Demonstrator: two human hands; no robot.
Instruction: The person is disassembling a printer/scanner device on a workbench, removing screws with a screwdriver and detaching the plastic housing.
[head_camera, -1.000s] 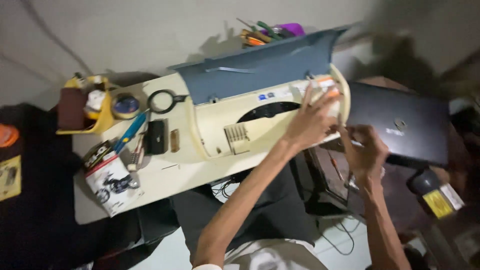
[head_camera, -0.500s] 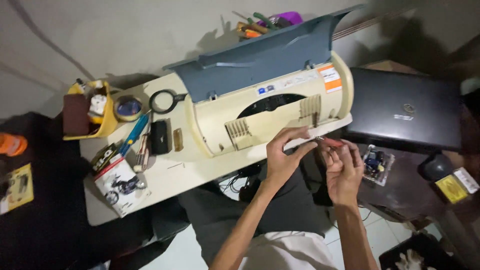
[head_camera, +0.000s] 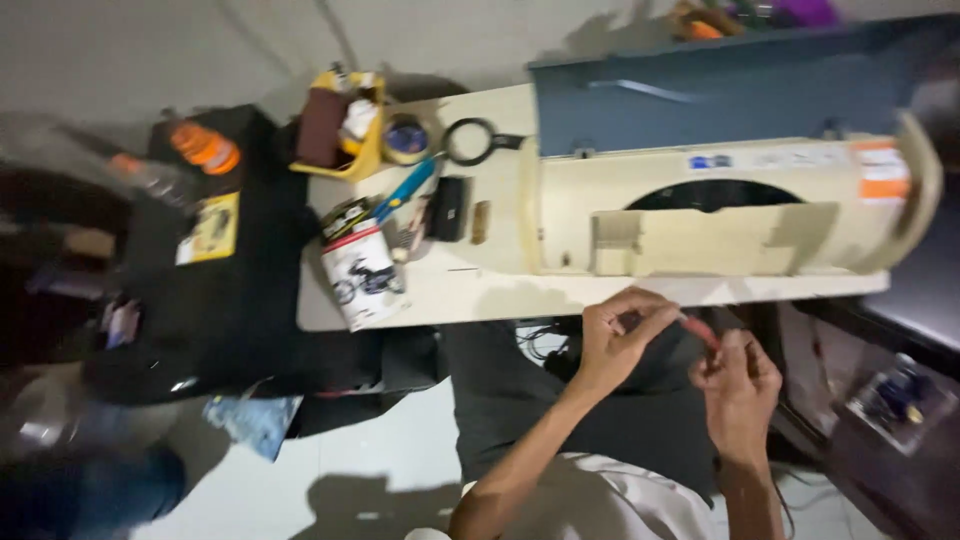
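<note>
printer body (head_camera: 720, 215): cream plastic, smooth, dull and yellowed
printer lid (head_camera: 720, 95): grey-blue plastic, matt, at upper right
tin (head_camera: 362, 272): paper-wrapped can, slightly glossy
tape roll (head_camera: 406, 138): shiny
organiser (head_camera: 368, 150): yellow plastic, smooth
bag (head_camera: 230, 290): black cloth, matt, at left
lap cloth (head_camera: 530, 400): dark fabric, soft-looking
floor (head_camera: 400, 450): pale, smooth tiles

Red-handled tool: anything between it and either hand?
Nothing visible. Both hands meet on the red-handled tool over the lap, below the table edge: left hand at one end, right hand at the other. Exact grip is blurred.
</note>
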